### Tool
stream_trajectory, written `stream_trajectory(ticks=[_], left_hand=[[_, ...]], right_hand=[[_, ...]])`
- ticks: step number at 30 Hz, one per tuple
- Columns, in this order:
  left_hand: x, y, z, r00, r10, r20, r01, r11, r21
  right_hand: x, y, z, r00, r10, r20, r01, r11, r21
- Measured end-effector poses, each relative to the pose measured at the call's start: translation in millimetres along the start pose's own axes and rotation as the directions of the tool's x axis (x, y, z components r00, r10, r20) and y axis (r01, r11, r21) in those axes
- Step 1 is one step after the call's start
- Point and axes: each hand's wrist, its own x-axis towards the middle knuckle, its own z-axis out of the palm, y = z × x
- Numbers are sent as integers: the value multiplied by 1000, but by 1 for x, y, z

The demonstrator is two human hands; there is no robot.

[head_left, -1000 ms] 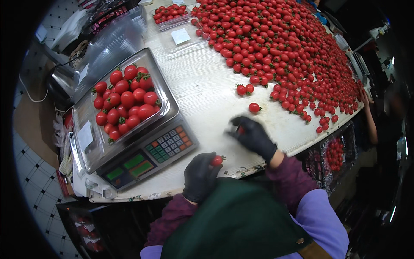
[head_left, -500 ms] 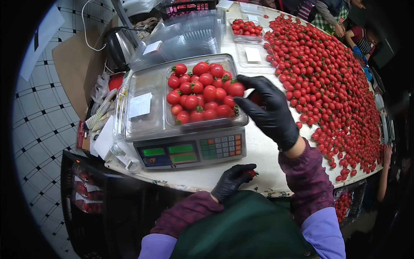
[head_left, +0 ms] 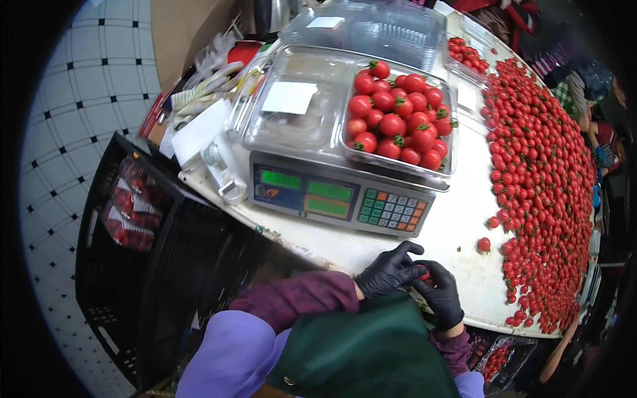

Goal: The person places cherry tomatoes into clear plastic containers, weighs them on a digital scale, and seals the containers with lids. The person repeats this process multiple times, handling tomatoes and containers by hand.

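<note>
Close to my apron, over the table's front edge, my black-gloved hands meet at one cherry tomato (head_left: pixel 426 273). My right hand (head_left: pixel 441 292) pinches it between thumb and fingers. The fingertips of my left hand (head_left: pixel 388 272) press against its left side, with one finger raised; the gloves partly hide the fruit. Ahead of my hands, a clear plastic clamshell box (head_left: pixel 292 129) lies open on a digital scale (head_left: pixel 338 199). Its right half holds many cherry tomatoes (head_left: pixel 398 113); a white label (head_left: pixel 290 97) sits on the left half.
A big heap of cherry tomatoes (head_left: pixel 537 186) covers the right of the table (head_left: pixel 464 219), with two loose ones near its edge. Stacked clear boxes (head_left: pixel 371 33) and a filled box (head_left: pixel 466 56) stand behind. At lower left is a black crate (head_left: pixel 106 278) with packed tomatoes. Other people work at the far right.
My right hand has come back from the box to my left hand, and a tomato now lies in the box. My view has turned, shifting the scale to the right in the picture.
</note>
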Motion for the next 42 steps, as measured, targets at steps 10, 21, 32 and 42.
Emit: stream_trajectory(ticks=[10,21,32,42], left_hand=[[-34,92,-79,729,440,-525,-641,708,-297],[-4,161,-132,847,44,-529,-429,643,-634],[-5,144,-20,975,177,-132,-213,912,-351],[93,78,25,989,149,-8,-145,973,180]], right_hand=[[58,-11,-123,530,-350,-773,438,893,-104],[165,-111,-56,947,-244,-207,319,767,557],[-32,-56,-58,822,157,-547,339,637,692],[-77,20,27,784,384,-488,201,588,784]])
